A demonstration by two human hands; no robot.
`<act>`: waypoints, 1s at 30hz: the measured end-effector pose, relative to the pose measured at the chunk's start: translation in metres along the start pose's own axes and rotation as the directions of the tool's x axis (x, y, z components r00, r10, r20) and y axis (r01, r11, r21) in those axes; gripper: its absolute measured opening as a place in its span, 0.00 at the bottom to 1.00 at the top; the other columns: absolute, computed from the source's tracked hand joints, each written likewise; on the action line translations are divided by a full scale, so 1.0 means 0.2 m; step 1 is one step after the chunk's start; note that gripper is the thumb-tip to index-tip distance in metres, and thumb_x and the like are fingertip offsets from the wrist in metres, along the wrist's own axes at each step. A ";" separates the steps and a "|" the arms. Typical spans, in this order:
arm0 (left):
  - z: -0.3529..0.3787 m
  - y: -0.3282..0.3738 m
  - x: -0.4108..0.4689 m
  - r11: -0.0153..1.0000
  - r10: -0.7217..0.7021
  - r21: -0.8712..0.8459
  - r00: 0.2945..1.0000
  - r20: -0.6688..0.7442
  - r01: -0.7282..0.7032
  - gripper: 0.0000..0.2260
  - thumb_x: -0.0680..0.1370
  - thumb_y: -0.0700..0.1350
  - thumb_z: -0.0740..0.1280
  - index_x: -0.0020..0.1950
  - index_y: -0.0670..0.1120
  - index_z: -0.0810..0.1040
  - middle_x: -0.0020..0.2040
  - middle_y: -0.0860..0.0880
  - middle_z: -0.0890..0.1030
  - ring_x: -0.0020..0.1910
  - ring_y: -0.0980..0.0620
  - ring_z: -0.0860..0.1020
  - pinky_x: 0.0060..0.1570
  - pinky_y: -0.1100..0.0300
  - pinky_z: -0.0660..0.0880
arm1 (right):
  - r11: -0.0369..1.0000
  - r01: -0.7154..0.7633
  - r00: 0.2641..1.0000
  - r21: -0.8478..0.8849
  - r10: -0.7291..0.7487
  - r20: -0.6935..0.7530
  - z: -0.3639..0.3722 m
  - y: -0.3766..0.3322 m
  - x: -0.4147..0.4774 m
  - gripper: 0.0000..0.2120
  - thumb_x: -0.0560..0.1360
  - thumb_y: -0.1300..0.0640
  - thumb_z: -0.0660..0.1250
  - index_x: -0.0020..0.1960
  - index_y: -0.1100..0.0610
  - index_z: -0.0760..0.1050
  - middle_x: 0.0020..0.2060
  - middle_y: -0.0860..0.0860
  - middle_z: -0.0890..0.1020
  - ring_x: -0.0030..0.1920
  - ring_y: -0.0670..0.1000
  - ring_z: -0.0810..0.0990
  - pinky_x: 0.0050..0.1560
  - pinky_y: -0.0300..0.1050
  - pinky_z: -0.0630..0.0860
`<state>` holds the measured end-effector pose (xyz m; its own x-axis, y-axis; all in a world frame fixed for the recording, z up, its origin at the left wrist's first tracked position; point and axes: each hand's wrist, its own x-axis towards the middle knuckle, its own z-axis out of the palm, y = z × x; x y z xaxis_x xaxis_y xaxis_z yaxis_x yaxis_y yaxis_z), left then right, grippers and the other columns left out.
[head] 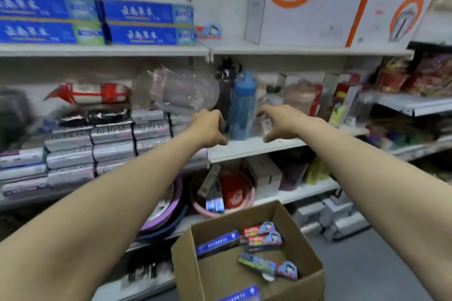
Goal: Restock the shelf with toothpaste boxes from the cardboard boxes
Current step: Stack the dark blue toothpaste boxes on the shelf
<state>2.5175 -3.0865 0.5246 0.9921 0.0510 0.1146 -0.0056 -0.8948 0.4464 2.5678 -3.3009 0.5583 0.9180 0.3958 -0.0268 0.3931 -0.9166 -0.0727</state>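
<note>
An open cardboard box (186,269) sits on the floor at the foot of the shelving, and loose toothpaste boxes lie across its bottom. A blue toothpaste box (217,243) lies near the back left. Beside it are two red toothpaste boxes (264,236), one touching the other. A dark green one (259,264) lies tilted near the middle, and another blue one shows at the lower edge. Both arms reach over the carton toward the middle shelf (256,146). The left hand (208,129) and right hand (278,124) hover just above its front edge with a gap between them. On each the fingers are loosely curved and the thumb spread, and neither has hold of anything. A blue bottle (242,105) stands on the shelf between and behind them. On the top shelf, long blue cartons (49,5) are stacked flat in neat rows. Silver cartons (110,144) are piled on the middle shelf to the left. Lower down, a pink basin (203,211) holds a few slim boxes standing tilted and a red pack.
</note>
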 end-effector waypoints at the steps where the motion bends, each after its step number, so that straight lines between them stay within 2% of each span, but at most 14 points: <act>1: 0.09 -0.03 0.01 1.000 -0.008 0.004 0.999 0.031 0.008 0.28 0.68 0.51 0.78 0.64 0.47 0.73 0.63 0.42 0.72 0.62 0.41 0.70 0.60 0.51 0.70 | 1.000 -0.009 1.000 0.006 0.009 0.027 0.07 0.03 0.01 0.37 0.68 0.48 0.79 0.72 0.47 0.65 0.68 0.54 0.73 0.66 0.58 0.72 0.61 0.53 0.73; 4: 0.37 -0.11 0.05 1.000 -0.027 -0.011 0.991 0.128 0.028 0.29 0.68 0.52 0.78 0.65 0.46 0.73 0.63 0.41 0.73 0.62 0.42 0.72 0.59 0.53 0.70 | 0.999 -0.037 0.992 0.033 0.033 0.124 0.32 0.11 0.07 0.37 0.68 0.49 0.79 0.73 0.48 0.65 0.68 0.55 0.72 0.66 0.58 0.72 0.62 0.52 0.73; 6: 0.56 -0.17 0.08 0.998 -0.048 -0.038 0.977 0.209 0.058 0.29 0.67 0.53 0.78 0.64 0.45 0.74 0.62 0.41 0.75 0.60 0.43 0.74 0.57 0.54 0.72 | 0.997 -0.054 0.982 0.061 0.041 0.186 0.51 0.16 0.11 0.37 0.68 0.50 0.79 0.72 0.49 0.66 0.66 0.55 0.74 0.63 0.58 0.75 0.61 0.52 0.74; 9: 0.86 -0.29 0.09 0.989 -0.098 -0.069 0.931 0.352 0.131 0.28 0.67 0.54 0.78 0.63 0.45 0.75 0.60 0.42 0.78 0.58 0.44 0.76 0.57 0.54 0.73 | 0.993 -0.085 0.949 0.077 0.057 0.310 0.82 0.22 0.18 0.35 0.68 0.51 0.79 0.71 0.53 0.69 0.66 0.56 0.75 0.64 0.58 0.75 0.62 0.48 0.73; 13: 1.25 -0.50 0.05 0.959 -0.183 -0.094 0.836 0.517 0.268 0.28 0.68 0.52 0.78 0.64 0.43 0.76 0.63 0.43 0.78 0.61 0.45 0.75 0.58 0.57 0.70 | 0.984 -0.155 0.849 0.092 0.085 0.521 1.27 0.27 0.23 0.33 0.69 0.50 0.79 0.70 0.54 0.70 0.67 0.56 0.76 0.65 0.57 0.75 0.60 0.46 0.72; 16: 1.50 -0.64 0.02 0.940 -0.228 -0.063 0.753 0.617 0.336 0.28 0.69 0.53 0.77 0.64 0.43 0.76 0.63 0.44 0.78 0.60 0.46 0.76 0.55 0.58 0.70 | 0.977 -0.183 0.764 0.106 0.073 0.641 1.61 0.28 0.20 0.31 0.71 0.51 0.77 0.70 0.55 0.72 0.66 0.56 0.77 0.64 0.57 0.76 0.59 0.42 0.71; 18: 1.66 -0.72 -0.01 0.927 -0.258 -0.027 0.689 0.677 0.374 0.29 0.69 0.55 0.77 0.66 0.45 0.75 0.65 0.45 0.77 0.62 0.46 0.75 0.58 0.59 0.70 | 0.975 -0.193 0.690 0.113 0.053 0.722 1.85 0.29 0.17 0.29 0.72 0.49 0.76 0.69 0.53 0.72 0.67 0.55 0.76 0.65 0.56 0.75 0.61 0.43 0.70; 20: 1.80 -0.79 -0.03 0.903 -0.296 -0.001 0.624 0.723 0.430 0.28 0.70 0.56 0.75 0.66 0.46 0.75 0.66 0.46 0.77 0.63 0.47 0.75 0.59 0.59 0.70 | 0.968 -0.220 0.619 0.117 0.046 0.784 2.06 0.29 0.14 0.28 0.72 0.46 0.75 0.69 0.52 0.73 0.67 0.55 0.76 0.65 0.56 0.75 0.63 0.43 0.71; 22: 1.92 -0.85 -0.06 0.874 -0.332 0.017 0.571 0.751 0.486 0.26 0.71 0.58 0.74 0.64 0.47 0.76 0.65 0.46 0.77 0.63 0.47 0.75 0.61 0.58 0.70 | 0.955 -0.266 0.563 0.134 0.041 0.825 2.22 0.30 0.10 0.27 0.73 0.45 0.74 0.68 0.55 0.74 0.67 0.55 0.76 0.65 0.56 0.75 0.63 0.43 0.69; 25: 2.08 -0.91 -0.12 0.857 -0.373 0.074 0.517 0.771 0.509 0.25 0.73 0.61 0.70 0.64 0.47 0.76 0.65 0.47 0.77 0.63 0.47 0.75 0.62 0.56 0.70 | 0.930 -0.327 0.517 0.171 0.025 0.856 2.41 0.31 0.03 0.28 0.74 0.47 0.74 0.70 0.58 0.73 0.67 0.55 0.76 0.67 0.56 0.74 0.63 0.43 0.67; 28: 2.23 -0.97 -0.17 0.824 -0.403 0.096 0.457 0.793 0.559 0.25 0.74 0.61 0.70 0.64 0.47 0.76 0.64 0.49 0.77 0.62 0.47 0.75 0.61 0.56 0.71 | 0.908 -0.369 0.482 0.199 0.004 0.876 2.61 0.32 -0.01 0.31 0.73 0.48 0.75 0.71 0.58 0.71 0.67 0.55 0.76 0.67 0.57 0.74 0.66 0.48 0.70; 30: 2.29 -1.00 -0.18 0.794 -0.425 0.092 0.441 0.790 0.600 0.25 0.74 0.60 0.70 0.64 0.46 0.76 0.64 0.49 0.78 0.62 0.48 0.75 0.59 0.57 0.71 | 0.917 -0.348 0.466 0.195 -0.011 0.885 2.72 0.32 -0.02 0.35 0.71 0.47 0.77 0.72 0.57 0.70 0.67 0.55 0.76 0.67 0.57 0.74 0.66 0.51 0.71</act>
<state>2.5394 -3.1117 0.0252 0.5393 0.0526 -0.8405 0.6028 -0.7211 0.3416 2.5604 -3.3315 0.0121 0.3767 0.2440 -0.8936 0.0303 -0.9674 -0.2514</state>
